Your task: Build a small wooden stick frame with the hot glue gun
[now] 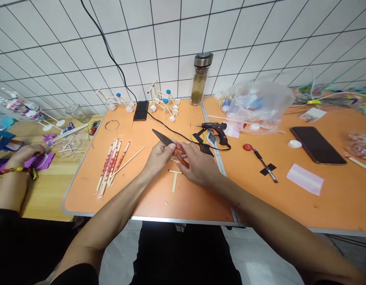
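Note:
Both hands are on a pair of long-nose pliers (pixel 162 137) with reddish handles, held above the orange table with its dark jaws pointing to the upper left. My left hand (pixel 159 157) is closed round the pliers near the joint. Around the handles, my right hand (pixel 197 163) has its fingers curled. Whether anything small is also pinched there, I cannot tell. Just below the hands lie short wooden sticks (pixel 174 181) in a T shape, with a small wood scrap (pixel 166 203) nearer the edge. Chopsticks in red wrappers (pixel 111 164) and a bare chopstick (pixel 128 162) lie to the left.
A glue gun (pixel 215 130) with a black cord lies behind my right hand. Farther back are a glass tea bottle (pixel 201 81), a phone (pixel 140 111) and small stick models (pixel 163 99). A plastic bag (pixel 260 105) and larger phone (pixel 317 145) are right. Another person's hand (pixel 28 152) works left.

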{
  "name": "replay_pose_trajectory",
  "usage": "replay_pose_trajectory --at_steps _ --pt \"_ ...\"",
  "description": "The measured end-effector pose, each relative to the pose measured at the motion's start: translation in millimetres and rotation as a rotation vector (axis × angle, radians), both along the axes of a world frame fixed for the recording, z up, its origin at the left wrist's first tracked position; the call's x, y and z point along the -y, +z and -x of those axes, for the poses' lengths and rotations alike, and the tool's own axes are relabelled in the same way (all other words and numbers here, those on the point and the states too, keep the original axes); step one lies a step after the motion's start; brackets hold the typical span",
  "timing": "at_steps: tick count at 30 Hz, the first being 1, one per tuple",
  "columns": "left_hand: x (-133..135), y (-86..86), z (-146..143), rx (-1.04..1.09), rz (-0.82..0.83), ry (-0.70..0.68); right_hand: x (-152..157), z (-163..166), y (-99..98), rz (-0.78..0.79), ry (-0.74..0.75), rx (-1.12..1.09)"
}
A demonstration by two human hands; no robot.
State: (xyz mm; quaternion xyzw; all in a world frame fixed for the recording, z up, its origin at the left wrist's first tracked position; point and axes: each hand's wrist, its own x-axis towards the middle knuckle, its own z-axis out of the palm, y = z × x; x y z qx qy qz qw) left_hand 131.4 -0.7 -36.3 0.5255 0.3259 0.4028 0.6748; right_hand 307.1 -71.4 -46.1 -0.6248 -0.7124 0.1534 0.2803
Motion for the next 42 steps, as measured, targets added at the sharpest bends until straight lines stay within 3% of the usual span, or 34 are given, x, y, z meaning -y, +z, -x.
replay_pose_trajectory --at_steps 2,7,11,22,28,33,42 --pt "3.9 6.5 0.5 0.037 0.072 -0.075 0.5 -0.4 -4.6 -0.014 -0.018 -0.006" --pt "7.7 20.4 1.3 0.044 0.258 -0.275 -5.4 -5.0 -7.4 -0.016 -0.029 -0.472" --pt "8.0 21.4 -0.5 -0.011 0.316 -0.265 -3.2 -2.9 -4.0 0.002 -0.028 -0.605" --pt "7.6 9.0 -3.0 -0.033 0.317 -0.305 4.4 7.1 0.1 0.026 0.028 -0.65" --pt "0.0 10.8 0.8 -0.061 0.338 -0.288 -3.4 2.0 0.9 0.042 -0.027 -0.865" --pt "-3.4 8.3 5.5 -0.12 0.252 -0.217 -10.2 -3.9 -1.5 -0.034 -0.125 -0.819" --pt "-0.9 -3.3 2.2 -0.256 0.036 -0.171 -13.7 -2.1 -7.4 0.048 -0.091 -0.789"
